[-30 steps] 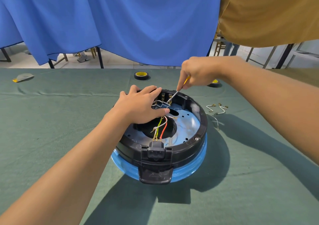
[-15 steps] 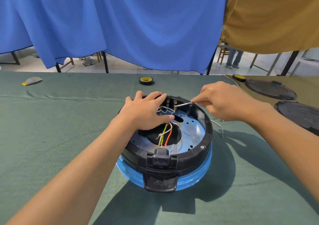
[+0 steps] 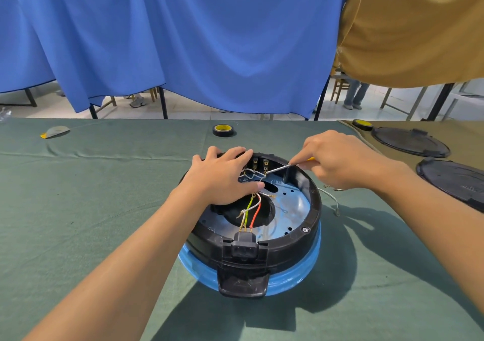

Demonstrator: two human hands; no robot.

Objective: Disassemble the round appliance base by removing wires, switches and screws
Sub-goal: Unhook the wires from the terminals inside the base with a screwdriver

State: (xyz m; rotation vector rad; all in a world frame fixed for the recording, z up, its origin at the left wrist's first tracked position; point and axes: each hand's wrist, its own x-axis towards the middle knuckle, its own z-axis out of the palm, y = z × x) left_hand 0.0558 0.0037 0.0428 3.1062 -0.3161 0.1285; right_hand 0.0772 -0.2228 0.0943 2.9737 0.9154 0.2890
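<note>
On the green tablecloth (image 3: 78, 196), dead centre, sits the round appliance base (image 3: 309, 225), black rim up over a blue shell, with its socket facing the person. Their left hand (image 3: 222, 178) lies flat across the far inner side, fingers spread, pressing down. Their right hand (image 3: 337, 160) pinches a thin screwdriver (image 3: 279, 168), its tip among the terminals at the far wall. Red, white and yellow-green wires (image 3: 255, 213) run from the socket toward the middle. A tape roll (image 3: 224, 130) lies beyond.
</note>
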